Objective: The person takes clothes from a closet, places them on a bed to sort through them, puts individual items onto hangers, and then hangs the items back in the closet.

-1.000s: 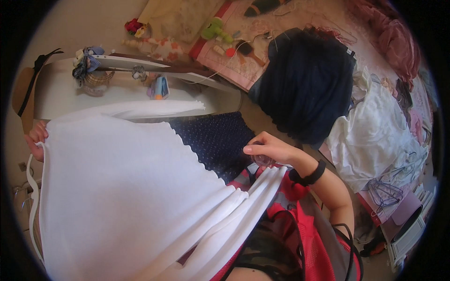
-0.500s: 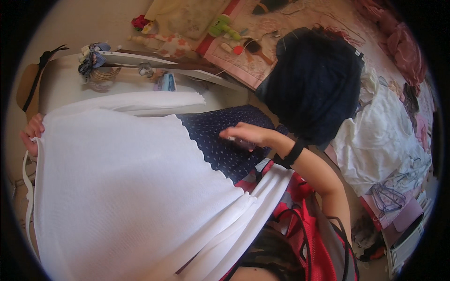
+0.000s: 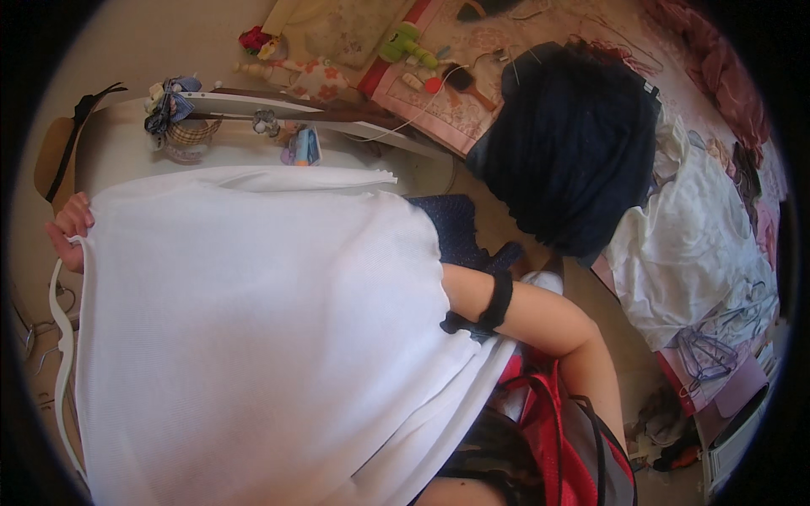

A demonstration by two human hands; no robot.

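Note:
A white knit garment (image 3: 245,312) with a wavy hem is spread wide across my front. My left hand (image 3: 72,229) is closed on its upper left edge, fingers curled over the cloth. Beside that edge runs a thin, curved white clothes hanger (image 3: 64,354). My right forearm (image 3: 548,316), with a black band (image 3: 499,301) at the wrist, reaches in under the hem. The cloth covers the right hand, so its fingers are hidden; a bulge shows above it. Dark blue patterned fabric (image 3: 456,223) lies partly beneath the white garment.
Beyond the garment stands a white table (image 3: 110,143) with hair ties and small items. A dark navy garment (image 3: 574,152) lies heaped at the right, next to a crumpled white one (image 3: 683,244). Purple hangers (image 3: 707,354), a brush (image 3: 468,84) and a green toy-like object (image 3: 405,44) rest on pink bedding.
My right hand has gone from above the patterned fabric to inside the white garment, whose hem now reaches further right over that fabric. The left hand keeps its grip, shifted slightly right.

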